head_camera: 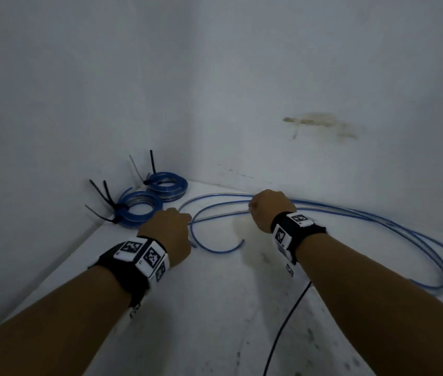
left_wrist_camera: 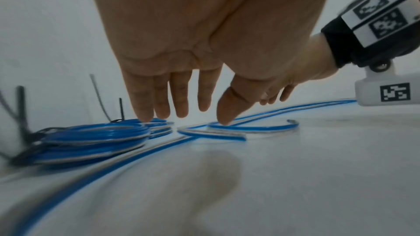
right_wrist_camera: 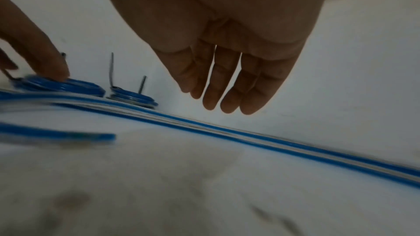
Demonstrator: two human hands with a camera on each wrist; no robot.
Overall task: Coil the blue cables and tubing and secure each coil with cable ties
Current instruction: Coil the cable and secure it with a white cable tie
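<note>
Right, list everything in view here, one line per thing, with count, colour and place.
tied coils: two, blue, far left corner by the wall, side by side.
cable ties: several, black and grey, tails sticking up from the coils.
loose tubing: blue and clear strands, uncoiled, looping from centre to right across the surface.
black cord: one, running down from under the right wrist.
surface: one, white, smudged.
wrist bands: two, black with white markers.
left hand: fingers straight, over the tubing.
right hand: fingers relaxed, above the tubing.

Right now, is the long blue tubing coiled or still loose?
Loose. The long blue tubing sprawls in wide open loops on the white surface, no tie on it, unlike the two tied coils in the corner.
</note>
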